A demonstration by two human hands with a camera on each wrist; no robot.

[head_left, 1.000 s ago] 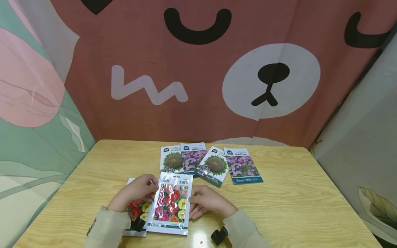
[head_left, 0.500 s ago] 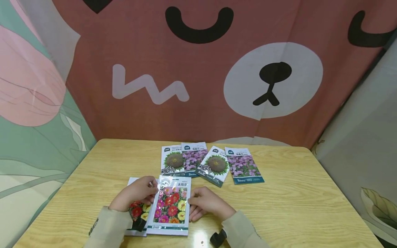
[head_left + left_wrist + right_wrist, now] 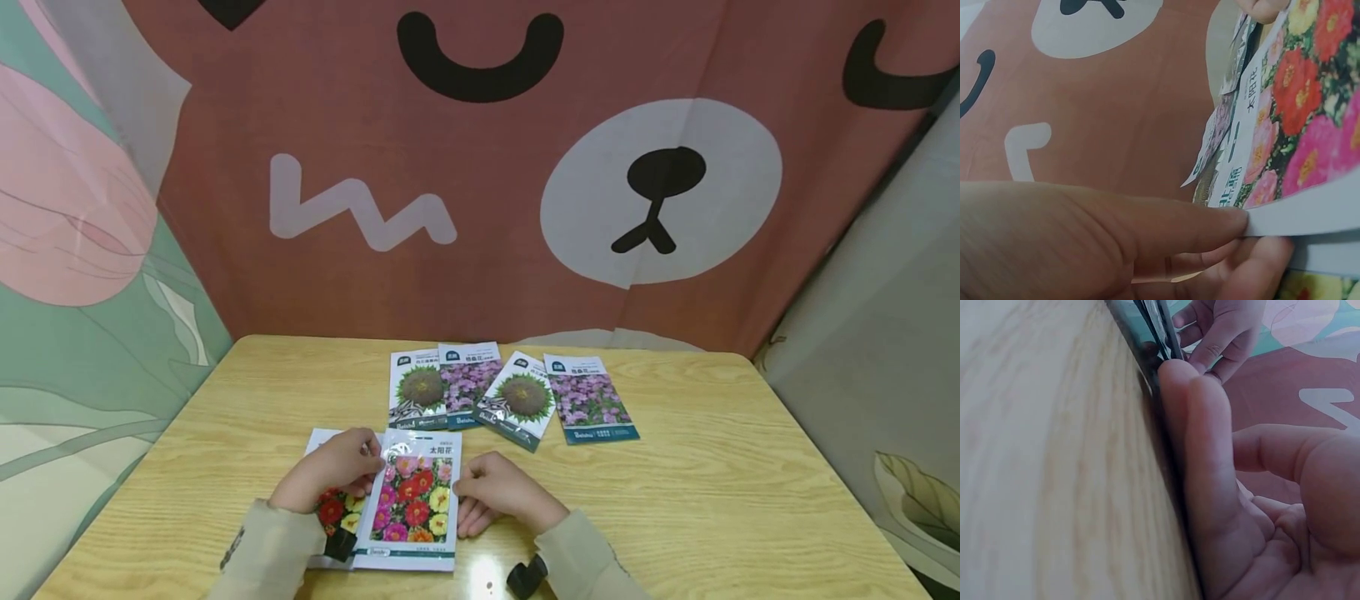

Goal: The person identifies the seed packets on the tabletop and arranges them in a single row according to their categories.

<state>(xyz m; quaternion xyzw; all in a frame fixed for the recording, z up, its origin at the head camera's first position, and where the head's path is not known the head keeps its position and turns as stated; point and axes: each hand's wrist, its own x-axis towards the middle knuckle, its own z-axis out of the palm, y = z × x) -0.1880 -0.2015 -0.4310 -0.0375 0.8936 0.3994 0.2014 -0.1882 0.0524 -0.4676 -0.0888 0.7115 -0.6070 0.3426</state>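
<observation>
A white seed packet (image 3: 415, 500) printed with red, pink and yellow flowers lies between the hands in the head view, overlapping a similar seed packet (image 3: 330, 512) to its left. My left hand (image 3: 333, 471) pinches the upper packet's left edge; in the left wrist view the thumb (image 3: 1210, 222) lies above that edge and a finger below. At the packet's right edge, my right hand (image 3: 502, 492) holds on with thumb and finger, the other fingers curving down by the table. In the right wrist view, fingers (image 3: 1210, 450) hide most of that grip.
Behind the hands lie two packets with a sunflower head, left (image 3: 420, 387) and right (image 3: 519, 398), and two with purple flowers, left (image 3: 470, 383) and right (image 3: 591, 404). They partly overlap on the wooden table (image 3: 712, 500). A bear-patterned cloth (image 3: 360, 292) hangs behind.
The upper packet's top edge has come down toward me, so it lies flatter and its glare has faded. Both hands keep hold of it, nearly in place.
</observation>
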